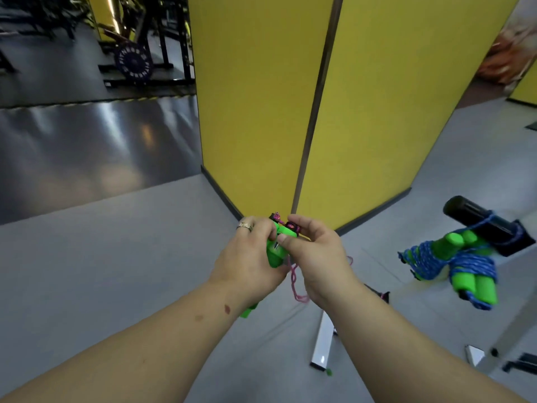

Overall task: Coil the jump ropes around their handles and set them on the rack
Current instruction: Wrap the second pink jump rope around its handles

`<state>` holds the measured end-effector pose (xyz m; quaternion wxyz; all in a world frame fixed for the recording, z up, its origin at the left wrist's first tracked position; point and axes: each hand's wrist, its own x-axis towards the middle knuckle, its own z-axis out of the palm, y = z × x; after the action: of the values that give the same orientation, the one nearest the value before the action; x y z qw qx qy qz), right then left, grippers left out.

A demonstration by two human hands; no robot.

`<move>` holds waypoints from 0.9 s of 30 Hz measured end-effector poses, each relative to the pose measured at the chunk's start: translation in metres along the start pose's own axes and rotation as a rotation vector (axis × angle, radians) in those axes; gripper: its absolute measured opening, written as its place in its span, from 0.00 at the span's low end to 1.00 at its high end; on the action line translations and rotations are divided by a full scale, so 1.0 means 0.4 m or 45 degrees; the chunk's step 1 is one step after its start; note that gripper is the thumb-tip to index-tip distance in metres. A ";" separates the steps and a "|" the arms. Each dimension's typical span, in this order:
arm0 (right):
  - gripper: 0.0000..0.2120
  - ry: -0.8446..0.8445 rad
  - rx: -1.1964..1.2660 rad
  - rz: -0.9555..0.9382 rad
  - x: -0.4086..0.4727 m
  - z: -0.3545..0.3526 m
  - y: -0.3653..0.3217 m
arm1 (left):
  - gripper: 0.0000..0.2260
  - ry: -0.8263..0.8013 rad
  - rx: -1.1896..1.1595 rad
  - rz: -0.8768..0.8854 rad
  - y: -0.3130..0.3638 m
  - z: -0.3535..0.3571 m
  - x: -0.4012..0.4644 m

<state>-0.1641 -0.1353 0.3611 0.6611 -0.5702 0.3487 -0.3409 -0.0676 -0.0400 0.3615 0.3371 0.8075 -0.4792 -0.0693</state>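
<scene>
Centre frame, both hands meet: left hand (250, 257) curled tight round the green handles (276, 251), right hand (313, 257) pinching them at the top, pink rope (295, 283) dangling below. Blue-roped bundles (453, 263) sit at right on the rack (488, 225).

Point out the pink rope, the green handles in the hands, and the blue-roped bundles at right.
pink rope (294, 279), head view, hanging strand.
green handles (275, 251), head view, handle body between hands.
blue-roped bundles (462, 264), head view, blue coils.
</scene>
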 end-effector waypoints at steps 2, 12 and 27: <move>0.18 -0.026 0.015 -0.037 -0.015 -0.009 -0.048 | 0.21 0.021 0.022 0.027 0.040 -0.029 0.000; 0.16 -0.187 -0.227 -0.330 -0.104 -0.053 -0.267 | 0.21 0.079 0.098 0.299 0.178 -0.173 -0.003; 0.12 -0.059 -0.430 -0.576 -0.173 -0.016 -0.465 | 0.25 -0.020 0.493 0.745 0.360 -0.444 -0.028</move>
<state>-0.2157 -0.1015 0.5499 0.4717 -0.7432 0.2492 -0.4039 -0.1012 0.0090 0.5826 0.1794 0.6842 -0.6972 0.1163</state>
